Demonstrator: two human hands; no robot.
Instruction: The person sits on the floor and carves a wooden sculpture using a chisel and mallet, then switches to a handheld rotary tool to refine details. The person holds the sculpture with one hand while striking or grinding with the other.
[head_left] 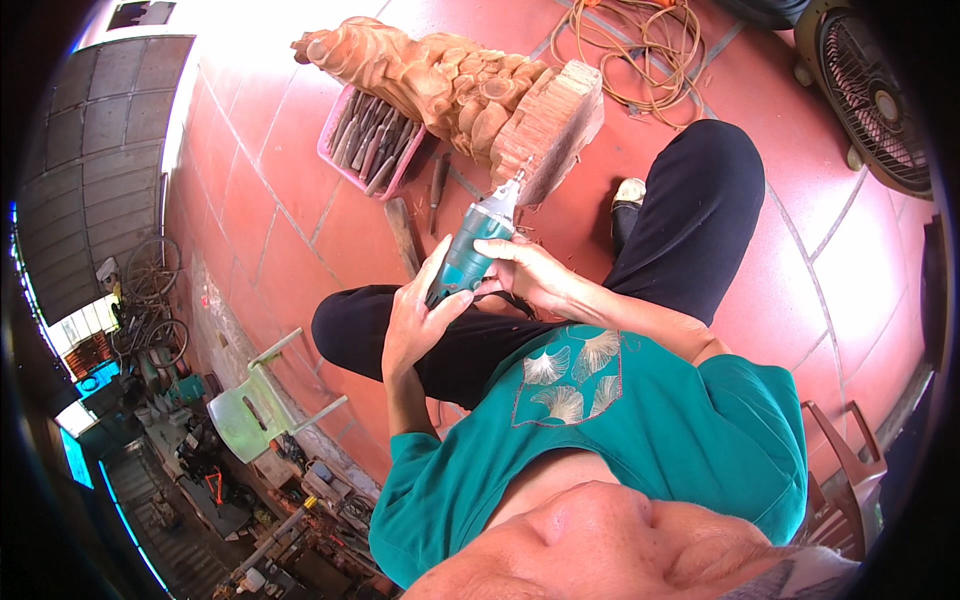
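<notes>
A teal die grinder [468, 254] with a silver nose is held between my two hands. My left hand [412, 312] wraps its rear end from the left, thumb along the body. From the right, my right hand [522, 268] grips it nearer the nose, fingers partly hidden behind it. The thin bit points at the flat, rough base of a carved wooden figure [450, 88] lying on its side; whether it touches the wood I cannot tell. Beside the figure stands a pink basket [398, 178] full of chisels [372, 140].
A loose chisel [438, 192] and a wooden piece [403, 235] lie on the red tiled floor [262, 200]. Coiled orange cord [640, 60] and a fan [868, 100] are at far right. A green chair [248, 415] and cluttered tools stand left; a brown chair [845, 485] is right.
</notes>
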